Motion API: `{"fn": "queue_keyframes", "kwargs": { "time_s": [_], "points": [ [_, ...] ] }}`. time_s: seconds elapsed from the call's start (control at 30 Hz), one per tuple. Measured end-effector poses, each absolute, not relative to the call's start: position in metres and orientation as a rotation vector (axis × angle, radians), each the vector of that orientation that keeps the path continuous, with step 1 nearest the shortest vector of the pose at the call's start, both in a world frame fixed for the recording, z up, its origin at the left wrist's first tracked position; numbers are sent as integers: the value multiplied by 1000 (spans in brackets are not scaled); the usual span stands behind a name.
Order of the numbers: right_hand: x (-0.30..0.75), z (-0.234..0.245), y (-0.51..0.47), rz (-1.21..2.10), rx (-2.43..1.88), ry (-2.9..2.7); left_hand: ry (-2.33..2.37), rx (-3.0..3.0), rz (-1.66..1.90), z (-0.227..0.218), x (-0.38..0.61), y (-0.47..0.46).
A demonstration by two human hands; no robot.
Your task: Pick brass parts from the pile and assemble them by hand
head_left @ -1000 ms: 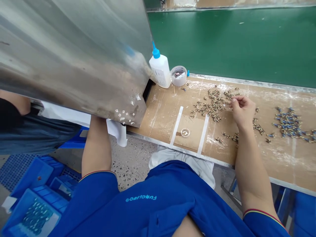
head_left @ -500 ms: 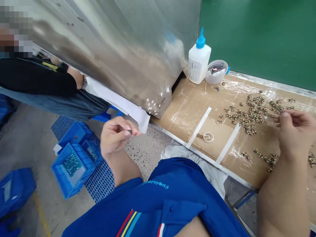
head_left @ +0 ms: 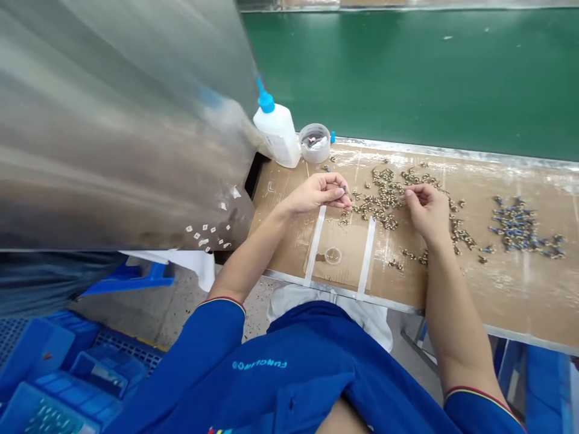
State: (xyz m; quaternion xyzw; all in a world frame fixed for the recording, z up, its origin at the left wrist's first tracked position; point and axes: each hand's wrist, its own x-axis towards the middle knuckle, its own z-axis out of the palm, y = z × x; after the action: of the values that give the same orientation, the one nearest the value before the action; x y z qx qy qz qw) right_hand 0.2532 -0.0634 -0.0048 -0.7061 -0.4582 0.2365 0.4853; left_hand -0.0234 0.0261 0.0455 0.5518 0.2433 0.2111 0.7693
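While our left hand (head_left: 319,194) is held over the table (head_left: 520,307), its thumb and fingertips pinch a small dark bit (head_left: 344,188), which barely shows at their ends, so we cannot tell its full shape. Just beside those fingertips, to the right, begins the loose pile (head_left: 386,196) of small brass parts. Our right hand (head_left: 429,214) is at the pile's other side, thumb and forefinger drawn close together, with brass parts lying just left of the tips; whether a part sits between them, we cannot tell. More brass parts lie around the right wrist. Farther right, apart from both hands, we see a group of blue-tipped parts (head_left: 515,226). Nearer our body than the left hand, a clear disc (head_left: 333,255) lies between two white tape strips. Beyond that hand, a white bottle (head_left: 279,138) stands next to a round tub (head_left: 315,152) with scraps inside, and a blue cap (head_left: 333,137) is just beside the tub. A metal panel (head_left: 136,150) rises on our left, and a green belt (head_left: 407,78) runs past the table's far edge.
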Motion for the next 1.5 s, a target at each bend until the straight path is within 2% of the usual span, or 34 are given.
{"fn": "queue_keyframes", "kwargs": {
  "time_s": [0.2, 0.37, 0.5, 0.63, 0.73, 1.03, 1.2, 1.5],
  "points": [
    [246, 12, -70, 695, -1656, -1199, 524, 1174, 406, 19, -8, 23],
    [221, 35, -86, 1162, -1417, -1522, 534, 1263, 468, 0, -3, 13],
    [193, 34, -95, 1574, -1173, -1771, 479, 1379, 506, -2, 1, 11],
    [175, 21, -98, 1755, -1063, -1776, 481, 1405, 541, 0, 2, 9],
    [171, 14, -99, 1659, -1068, -1812, 474, 1375, 530, -5, 2, 10],
    [165, 10, -101, 1044, -878, -2102, 473, 1313, 467, -13, 0, 14],
    [168, 18, -105, 708, -927, -2275, 489, 1316, 474, -10, -2, 14],
    [163, 12, -106, 858, -894, -2245, 499, 1360, 450, -9, -2, 13]
  ]
}}
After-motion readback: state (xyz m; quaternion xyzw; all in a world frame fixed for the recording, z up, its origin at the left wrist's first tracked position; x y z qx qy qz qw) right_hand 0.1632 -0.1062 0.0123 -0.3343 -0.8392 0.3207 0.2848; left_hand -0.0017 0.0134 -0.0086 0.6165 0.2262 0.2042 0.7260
